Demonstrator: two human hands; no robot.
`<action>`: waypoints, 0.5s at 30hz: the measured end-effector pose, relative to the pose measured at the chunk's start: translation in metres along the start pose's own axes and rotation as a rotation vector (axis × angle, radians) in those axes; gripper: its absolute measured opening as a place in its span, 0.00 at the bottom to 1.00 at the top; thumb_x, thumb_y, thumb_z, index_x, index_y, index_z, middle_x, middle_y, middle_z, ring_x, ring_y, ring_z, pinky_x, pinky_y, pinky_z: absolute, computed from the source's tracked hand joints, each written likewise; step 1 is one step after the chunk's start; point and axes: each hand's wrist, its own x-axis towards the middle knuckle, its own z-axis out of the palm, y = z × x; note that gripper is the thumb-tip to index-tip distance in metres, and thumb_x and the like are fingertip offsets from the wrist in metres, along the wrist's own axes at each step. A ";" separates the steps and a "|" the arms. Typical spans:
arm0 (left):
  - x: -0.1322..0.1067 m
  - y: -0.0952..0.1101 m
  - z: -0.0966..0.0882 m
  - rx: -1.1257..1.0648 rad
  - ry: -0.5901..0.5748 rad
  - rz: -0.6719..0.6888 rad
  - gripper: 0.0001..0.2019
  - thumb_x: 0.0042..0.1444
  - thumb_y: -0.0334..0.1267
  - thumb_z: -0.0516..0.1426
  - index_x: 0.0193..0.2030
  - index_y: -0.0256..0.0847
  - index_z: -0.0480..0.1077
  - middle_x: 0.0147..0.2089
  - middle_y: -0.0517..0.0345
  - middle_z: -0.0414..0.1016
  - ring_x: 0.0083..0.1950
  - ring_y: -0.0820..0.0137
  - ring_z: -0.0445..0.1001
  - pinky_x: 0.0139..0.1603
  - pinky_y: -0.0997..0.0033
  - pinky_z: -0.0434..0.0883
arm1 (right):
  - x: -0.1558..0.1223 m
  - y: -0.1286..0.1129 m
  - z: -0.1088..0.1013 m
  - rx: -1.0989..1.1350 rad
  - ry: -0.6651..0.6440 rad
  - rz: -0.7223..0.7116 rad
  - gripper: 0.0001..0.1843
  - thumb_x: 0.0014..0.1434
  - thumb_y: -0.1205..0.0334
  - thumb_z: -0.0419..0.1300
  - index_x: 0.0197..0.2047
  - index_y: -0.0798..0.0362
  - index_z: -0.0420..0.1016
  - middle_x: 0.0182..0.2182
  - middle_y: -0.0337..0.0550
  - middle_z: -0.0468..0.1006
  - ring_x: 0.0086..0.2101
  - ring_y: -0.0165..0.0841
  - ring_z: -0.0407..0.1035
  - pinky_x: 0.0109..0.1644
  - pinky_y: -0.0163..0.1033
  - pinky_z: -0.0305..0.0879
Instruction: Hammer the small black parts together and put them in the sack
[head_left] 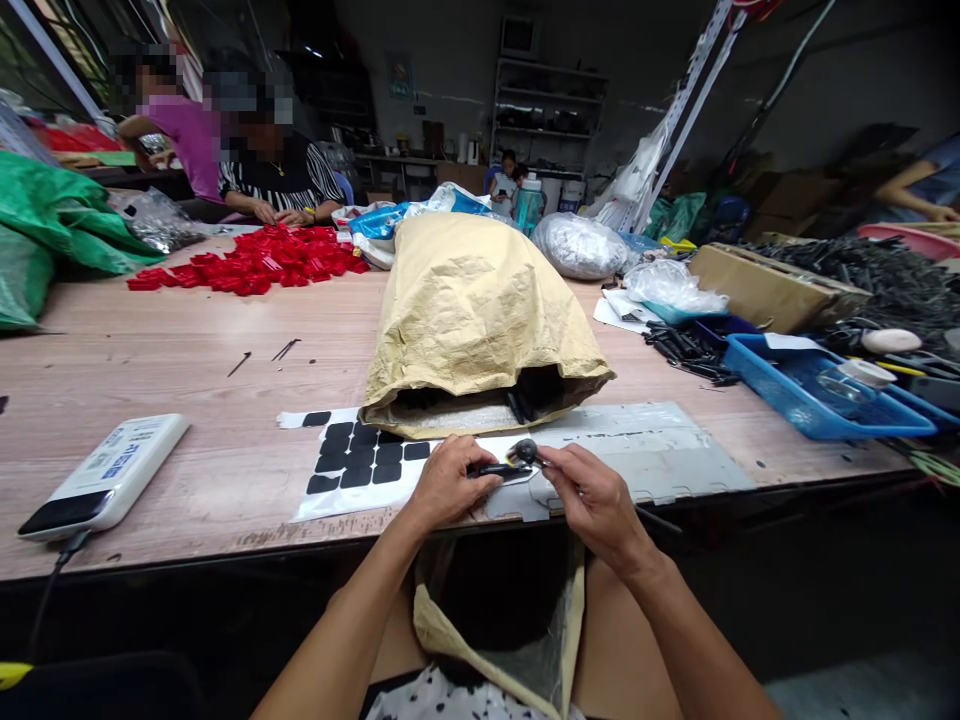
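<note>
My left hand (448, 482) is closed around a slim black part (491, 469) at the table's front edge. Just beside it, my right hand (592, 498) pinches a small rounded black piece (527, 452) with a touch of yellow at its side. Whether the two pieces are joined, I cannot tell. Under the left hand lies a white sheet with black rounded-square stickers (358, 458). A grey board (652, 455) lies beneath the right hand's side. Directly behind, a brown paper sack (480, 300) lies with its mouth towards me, dark parts showing inside.
A second open sack (574, 640) hangs at my lap. A white power bank (112, 470) with a cable lies left. Red parts (259, 258) are heaped at back left, near two people. On the right are a blue tray (817, 400), black parts (686, 350) and a cardboard box (772, 287).
</note>
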 end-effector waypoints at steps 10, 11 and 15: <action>0.000 0.000 0.000 -0.006 0.011 0.015 0.04 0.55 0.39 0.64 0.34 0.44 0.80 0.34 0.58 0.72 0.42 0.65 0.68 0.43 0.67 0.63 | -0.004 -0.014 0.018 -0.129 -0.062 -0.070 0.21 0.67 0.68 0.52 0.59 0.42 0.73 0.37 0.43 0.77 0.41 0.35 0.71 0.46 0.39 0.70; 0.000 0.000 0.000 -0.010 0.012 0.015 0.04 0.55 0.39 0.64 0.35 0.45 0.80 0.34 0.59 0.72 0.42 0.65 0.68 0.44 0.67 0.63 | -0.004 -0.012 0.018 -0.146 -0.079 -0.062 0.21 0.67 0.68 0.52 0.59 0.41 0.73 0.37 0.43 0.76 0.41 0.35 0.71 0.45 0.39 0.70; 0.000 0.001 0.001 -0.015 0.016 0.006 0.07 0.54 0.39 0.64 0.40 0.45 0.81 0.35 0.58 0.73 0.43 0.65 0.68 0.46 0.66 0.64 | -0.004 -0.008 0.012 -0.109 -0.001 -0.029 0.20 0.68 0.66 0.52 0.59 0.42 0.73 0.38 0.43 0.76 0.40 0.34 0.71 0.45 0.39 0.70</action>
